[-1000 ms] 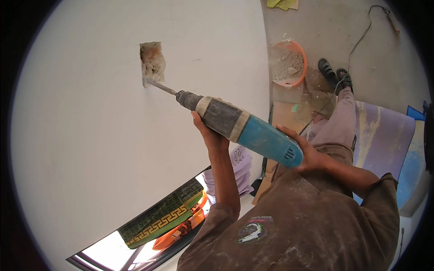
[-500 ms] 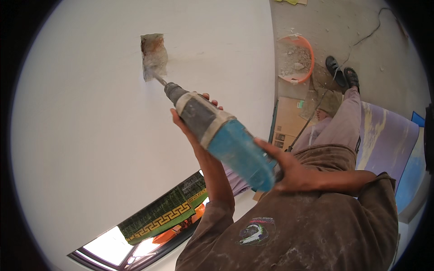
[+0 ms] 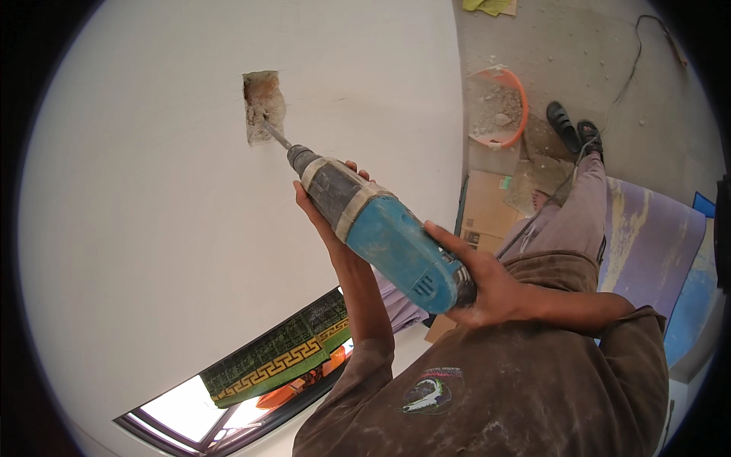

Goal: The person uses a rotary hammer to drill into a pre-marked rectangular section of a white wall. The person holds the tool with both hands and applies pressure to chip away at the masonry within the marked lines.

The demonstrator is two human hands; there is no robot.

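Drill [image 3: 396,240] points at the wall [image 3: 152,198], bit [image 3: 276,135] in the hole [image 3: 263,91]; left hand [image 3: 311,207] grasps its front, right hand [image 3: 491,288] its rear. Firm, even pressure, with the bit held within the hole, should serve best.

Lettering [image 3: 443,372] on the brown shirt [image 3: 525,388] and print [image 3: 474,237] on the cardboard [image 3: 487,206] (both tiny) cannot be read.

1 head-worn fisheye view, looking steeply down, wall [image 3: 152,228] near at left, floor [image 3: 563,53] farther
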